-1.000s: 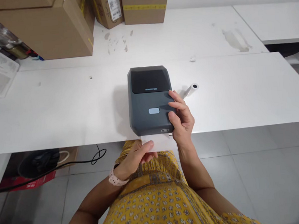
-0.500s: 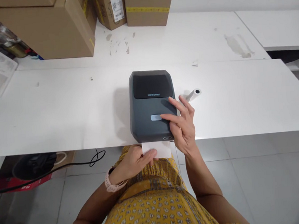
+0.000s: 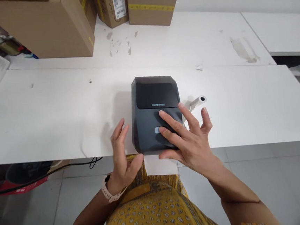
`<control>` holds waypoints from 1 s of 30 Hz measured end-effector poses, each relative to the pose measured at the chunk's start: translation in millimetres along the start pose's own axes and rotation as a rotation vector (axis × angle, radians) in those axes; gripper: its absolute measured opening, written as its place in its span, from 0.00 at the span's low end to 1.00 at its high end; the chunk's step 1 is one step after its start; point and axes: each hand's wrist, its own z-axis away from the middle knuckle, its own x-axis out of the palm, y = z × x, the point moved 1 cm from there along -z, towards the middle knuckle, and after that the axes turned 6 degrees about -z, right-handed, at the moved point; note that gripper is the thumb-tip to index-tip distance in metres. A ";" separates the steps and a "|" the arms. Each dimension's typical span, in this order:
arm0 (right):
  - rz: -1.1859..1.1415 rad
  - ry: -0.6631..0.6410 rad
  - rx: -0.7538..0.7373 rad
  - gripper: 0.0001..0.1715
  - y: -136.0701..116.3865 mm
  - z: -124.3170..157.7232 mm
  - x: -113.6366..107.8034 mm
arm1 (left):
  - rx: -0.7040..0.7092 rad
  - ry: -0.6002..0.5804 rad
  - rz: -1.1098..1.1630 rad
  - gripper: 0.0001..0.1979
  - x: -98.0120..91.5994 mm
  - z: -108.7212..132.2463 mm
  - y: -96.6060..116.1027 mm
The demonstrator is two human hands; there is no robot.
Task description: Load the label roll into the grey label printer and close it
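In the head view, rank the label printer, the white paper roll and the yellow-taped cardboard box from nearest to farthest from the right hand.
1. Label printer: touched by the right hand, at the table's near edge.
2. White paper roll: just beyond that hand, right of the printer.
3. Yellow-taped cardboard box: at the far back.

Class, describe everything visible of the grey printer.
The printer is a dark grey, boxy plastic machine with bevelled corners, a glossy black panel at the back and a pale button on top. It sits upright at the near edge of the table. A white paper strip hangs from its front slot. The right hand rests fingers on top; the left hand is open beside it.
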 end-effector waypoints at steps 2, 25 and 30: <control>-0.166 0.061 0.093 0.31 3.8 14.4 11.1 | -0.062 -0.155 0.108 0.47 9.9 5.7 -0.6; -0.494 0.489 0.245 0.42 47.8 -105.0 -27.7 | -0.133 0.358 0.329 0.14 10.7 -124.1 -25.9; -0.455 0.497 0.368 0.42 91.8 -161.5 -25.9 | -0.299 -0.083 0.302 0.26 16.9 -120.8 -42.8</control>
